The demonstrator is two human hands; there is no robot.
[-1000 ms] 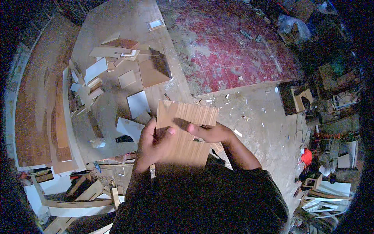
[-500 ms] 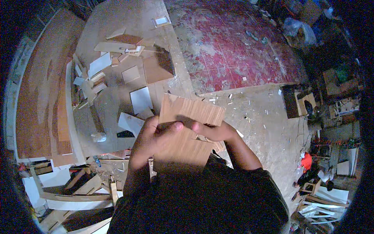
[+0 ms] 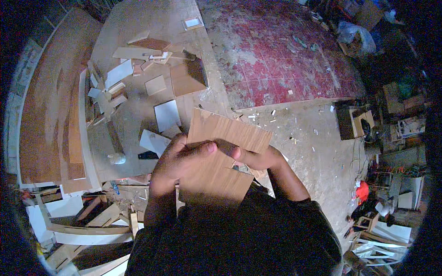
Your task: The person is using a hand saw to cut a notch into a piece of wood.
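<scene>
Close in front of my body I hold a light brown wood-grain board [image 3: 214, 177] with both hands. My left hand [image 3: 172, 165] grips its left side, the thumb lying across the face. From the right, my right hand [image 3: 261, 158] is closed on the board, its thumb tip near the middle and its other fingers hidden underneath. A gap shows at the board's right side below the right thumb; I cannot tell whether this is one notched board or two pieces. Another wood-grain edge [image 3: 258, 174] peeks out beneath, by the right wrist.
Loose board offcuts [image 3: 156, 86] and a white panel [image 3: 167, 116] lie ahead on the left. Long brown sheets [image 3: 50, 110] line the far left. Scrap wood [image 3: 87, 230] is piled at lower left. Small chips dot the concrete floor [image 3: 304, 147]; a dark box [image 3: 345, 120] stands right.
The board has turned slightly clockwise, its upper right corner shifting right and down. My right hand has moved a little right with it. Both hands keep their hold.
</scene>
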